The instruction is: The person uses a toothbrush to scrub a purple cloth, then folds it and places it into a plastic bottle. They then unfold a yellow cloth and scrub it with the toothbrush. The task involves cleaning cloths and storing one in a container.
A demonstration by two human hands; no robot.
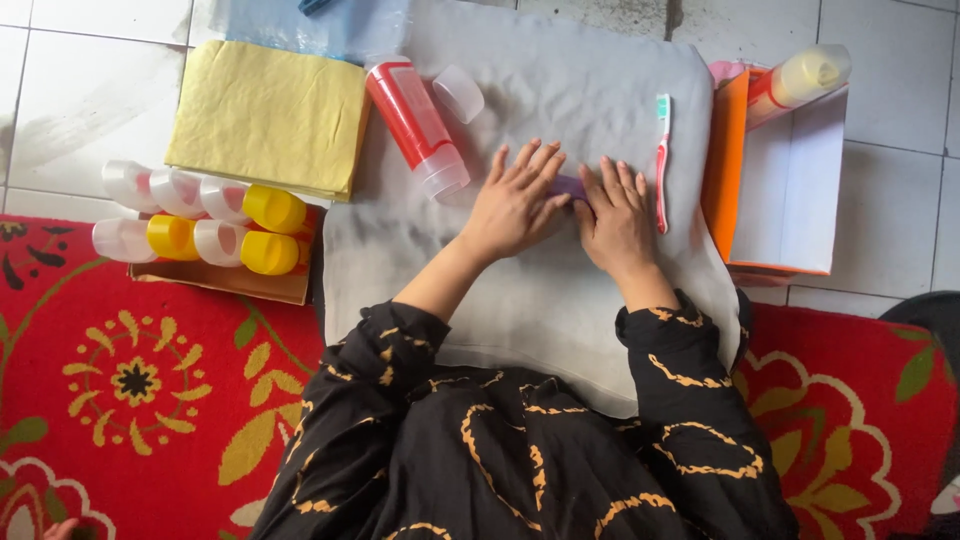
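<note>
Far left: a red carpet with yellow flower pattern, woven and flat. On its upper edge, a shallow cardboard tray of small bottles, clear plastic with yellow contents, lying on their sides. Above, a folded yellow cloth, soft and square. Next, a red tube with a clear end, lying slantwise on a grey cloth, its clear cap just beside. At centre of the grey cloth, left hand flat, fingers spread, pressing on a small purple thing; mostly hidden, shape unclear. Right hand flat too, fingers together, touching the same purple thing. Neither closed around it. Further right, a red and white toothbrush, slim. Far right, an open orange and white box, with a bottle leaning at its top.
</note>
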